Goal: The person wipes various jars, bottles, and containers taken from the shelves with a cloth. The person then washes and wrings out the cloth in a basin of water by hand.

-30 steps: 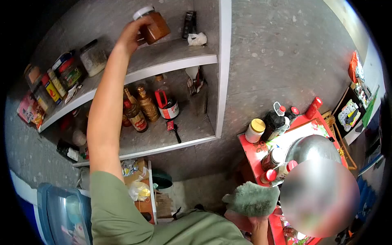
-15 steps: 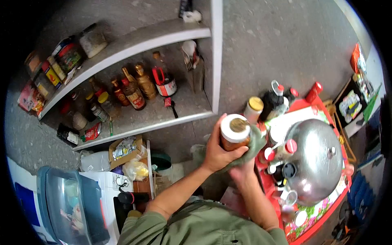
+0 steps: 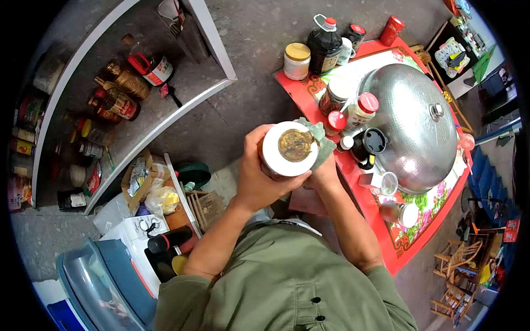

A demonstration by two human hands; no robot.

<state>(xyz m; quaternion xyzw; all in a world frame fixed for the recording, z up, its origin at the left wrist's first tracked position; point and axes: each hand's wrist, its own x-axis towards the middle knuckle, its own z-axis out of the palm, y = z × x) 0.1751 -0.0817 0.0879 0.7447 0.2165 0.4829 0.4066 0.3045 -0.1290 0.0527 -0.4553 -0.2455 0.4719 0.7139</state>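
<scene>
In front of my chest is a jar (image 3: 287,151) with a white-rimmed lid, its top facing me and its round centre patterned in brown. My left hand (image 3: 251,175) is wrapped round the jar's left side, thumb along the near edge. Against the right side lies a grey-green cloth (image 3: 324,148), gripped by my right hand (image 3: 324,175); its fingers are partly hidden behind jar and cloth. Nearest on the right are a red-lidded jar (image 3: 334,122) and a black mug (image 3: 369,145) on the red table.
A large metal dome cover (image 3: 411,124) fills much of the red table (image 3: 381,243). A dark bottle (image 3: 324,47) and yellow-lidded jar (image 3: 297,62) stand at its far corner. Bottles line the shelf (image 3: 182,83) at left. A lidded blue-grey bin (image 3: 105,281) sits lower left.
My view has swung right, bringing more of the table in. The jar and both hands are lower and nearer my chest, with the lid turned more toward me.
</scene>
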